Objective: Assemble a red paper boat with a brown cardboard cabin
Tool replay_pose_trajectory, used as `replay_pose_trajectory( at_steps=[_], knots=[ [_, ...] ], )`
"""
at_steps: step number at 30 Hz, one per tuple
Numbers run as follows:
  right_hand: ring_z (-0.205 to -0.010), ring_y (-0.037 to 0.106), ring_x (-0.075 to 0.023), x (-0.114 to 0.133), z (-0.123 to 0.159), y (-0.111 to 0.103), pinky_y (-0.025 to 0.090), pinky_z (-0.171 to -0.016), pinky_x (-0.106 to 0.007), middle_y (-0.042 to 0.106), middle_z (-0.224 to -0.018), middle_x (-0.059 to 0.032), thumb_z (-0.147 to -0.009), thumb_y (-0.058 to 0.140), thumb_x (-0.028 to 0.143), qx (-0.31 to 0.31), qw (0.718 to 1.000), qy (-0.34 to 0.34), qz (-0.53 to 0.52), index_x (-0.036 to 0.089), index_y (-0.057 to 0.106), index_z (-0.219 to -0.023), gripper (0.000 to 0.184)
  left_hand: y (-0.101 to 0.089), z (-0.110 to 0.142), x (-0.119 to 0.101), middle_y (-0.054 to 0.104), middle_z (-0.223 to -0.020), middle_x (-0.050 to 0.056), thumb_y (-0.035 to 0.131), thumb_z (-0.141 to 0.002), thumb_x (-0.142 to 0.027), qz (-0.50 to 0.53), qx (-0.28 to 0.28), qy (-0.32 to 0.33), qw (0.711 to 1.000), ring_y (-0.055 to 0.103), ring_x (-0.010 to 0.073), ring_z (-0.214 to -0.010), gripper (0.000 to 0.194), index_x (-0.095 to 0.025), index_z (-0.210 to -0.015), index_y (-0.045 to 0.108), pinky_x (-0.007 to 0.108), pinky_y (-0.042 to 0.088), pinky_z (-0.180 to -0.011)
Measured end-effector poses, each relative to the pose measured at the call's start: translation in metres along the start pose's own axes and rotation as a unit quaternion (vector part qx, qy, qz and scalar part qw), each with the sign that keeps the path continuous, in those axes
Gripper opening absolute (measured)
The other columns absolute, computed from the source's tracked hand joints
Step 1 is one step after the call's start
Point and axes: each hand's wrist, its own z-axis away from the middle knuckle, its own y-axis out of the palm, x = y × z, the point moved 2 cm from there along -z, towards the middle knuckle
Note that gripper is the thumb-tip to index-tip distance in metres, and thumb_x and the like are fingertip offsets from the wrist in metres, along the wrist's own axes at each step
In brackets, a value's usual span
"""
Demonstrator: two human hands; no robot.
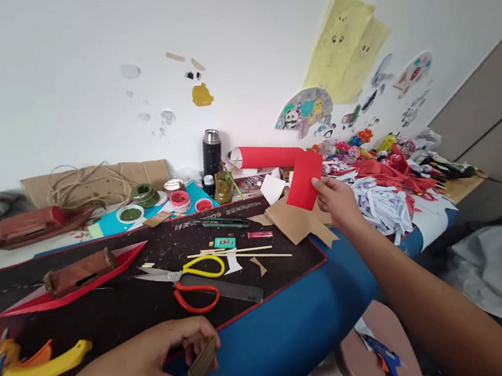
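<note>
In the head view, my left hand is closed on a small brown piece of cardboard, held on edge near the table's front. My right hand pinches a flat sheet of red paper by its lower right edge, over brown kraft paper. A rolled red sheet lies behind it. Between my hands are scissors with one yellow and one red handle, a dark ruler, thin wooden sticks and a green utility knife.
At left are a red paper boat with a brown roll on it and a yellow glue gun. Paint jars and a black flask stand along the wall. White paper strips lie right. A blue glue gun rests on a stool.
</note>
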Motion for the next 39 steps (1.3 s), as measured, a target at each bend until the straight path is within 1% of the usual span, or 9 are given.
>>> replay_pose_trajectory(
  at_steps=[10, 15, 19, 22, 26, 29, 33, 35, 39],
  knots=[
    [-0.042, 0.030, -0.0062, -0.007, 0.000, 0.015, 0.023, -0.039, -0.020, 0.037, -0.052, 0.0116, -0.077, 0.090, 0.065, 0.038, 0.999, 0.018, -0.018, 0.023, 0.055, -0.077, 0.054, -0.002, 0.000, 0.003, 0.079, -0.120, 0.003, 0.090, -0.068, -0.074, -0.010, 0.002, 0.003, 1.000, 0.068, 0.0295, -0.108, 0.073, -0.029, -0.125, 0.076, 0.033, 0.051, -0.093],
    [-0.041, 0.042, -0.0084, -0.024, 0.011, 0.023, 0.028, -0.039, -0.021, 0.054, -0.055, 0.0060, -0.071, 0.090, 0.070, 0.097, 0.992, 0.068, 0.040, 0.019, 0.065, -0.086, 0.058, -0.001, 0.002, 0.010, 0.079, -0.116, 0.002, 0.088, -0.073, -0.071, 0.020, -0.013, 0.043, 0.999, 0.067, 0.0299, -0.106, 0.066, -0.033, -0.126, 0.077, 0.035, 0.055, -0.094],
    [-0.044, 0.048, -0.0104, -0.036, 0.017, 0.017, 0.034, -0.043, -0.023, 0.061, -0.063, 0.0048, -0.075, 0.082, 0.073, 0.090, 0.988, 0.069, 0.100, 0.017, 0.070, -0.108, 0.066, -0.001, 0.001, 0.012, 0.079, -0.116, 0.001, 0.092, -0.071, -0.066, 0.027, -0.009, 0.048, 0.998, 0.067, 0.0291, -0.104, 0.064, -0.033, -0.124, 0.077, 0.034, 0.053, -0.093],
    [-0.045, 0.047, -0.0121, -0.038, 0.019, 0.004, 0.035, -0.046, -0.026, 0.059, -0.062, 0.0049, -0.080, 0.076, 0.073, 0.080, 0.982, 0.057, 0.163, 0.016, 0.071, -0.107, 0.063, -0.002, 0.000, 0.009, 0.079, -0.117, 0.002, 0.092, -0.071, -0.066, 0.023, 0.001, 0.035, 0.999, 0.067, 0.0282, -0.105, 0.065, -0.031, -0.122, 0.077, 0.032, 0.051, -0.092],
    [-0.059, 0.057, -0.0186, -0.034, 0.027, -0.016, 0.038, -0.058, -0.029, 0.059, -0.059, 0.0032, -0.084, 0.076, 0.057, 0.077, 0.963, 0.018, 0.259, 0.018, 0.078, -0.105, 0.044, -0.002, -0.001, 0.004, 0.080, -0.117, 0.002, 0.093, -0.070, -0.066, 0.017, 0.007, 0.011, 1.000, 0.067, 0.0275, -0.105, 0.067, -0.029, -0.123, 0.076, 0.031, 0.048, -0.090],
    [-0.062, 0.056, -0.0212, -0.033, 0.038, -0.024, 0.036, -0.062, -0.030, 0.058, -0.059, 0.0030, -0.087, 0.074, 0.048, 0.092, 0.941, -0.009, 0.325, 0.019, 0.081, -0.109, 0.038, -0.001, -0.001, 0.003, 0.080, -0.117, 0.002, 0.093, -0.068, -0.067, 0.016, 0.004, 0.004, 1.000, 0.066, 0.0272, -0.104, 0.069, -0.029, -0.122, 0.075, 0.031, 0.047, -0.088],
    [-0.066, 0.063, -0.0243, -0.039, 0.054, -0.018, 0.037, -0.064, -0.032, 0.068, -0.067, -0.0024, -0.100, 0.058, 0.048, 0.178, 0.856, -0.045, 0.483, 0.017, 0.080, -0.119, 0.043, 0.000, -0.002, 0.005, 0.080, -0.117, 0.003, 0.095, -0.067, -0.064, 0.025, 0.000, 0.007, 1.000, 0.066, 0.0264, -0.103, 0.069, -0.028, -0.123, 0.076, 0.031, 0.047, -0.088],
    [-0.069, 0.067, -0.0258, -0.041, 0.061, -0.011, 0.040, -0.065, -0.033, 0.072, -0.071, -0.0049, -0.101, 0.056, 0.047, 0.204, 0.835, -0.051, 0.508, 0.018, 0.081, -0.118, 0.041, 0.000, -0.002, 0.008, 0.081, -0.117, 0.004, 0.097, -0.066, -0.062, 0.047, -0.001, 0.018, 0.999, 0.067, 0.0264, -0.103, 0.069, -0.027, -0.122, 0.076, 0.032, 0.047, -0.088],
    [-0.075, 0.074, -0.0291, -0.040, 0.077, 0.011, 0.049, -0.071, -0.035, 0.080, -0.081, -0.0075, -0.104, 0.053, 0.052, 0.232, 0.859, -0.068, 0.452, 0.021, 0.082, -0.112, 0.043, -0.006, 0.000, 0.016, 0.079, -0.125, 0.009, 0.097, -0.068, -0.063, 0.186, -0.048, 0.097, 0.977, 0.070, 0.0273, -0.105, 0.073, -0.025, -0.127, 0.074, 0.032, 0.051, -0.085]
  ],
)
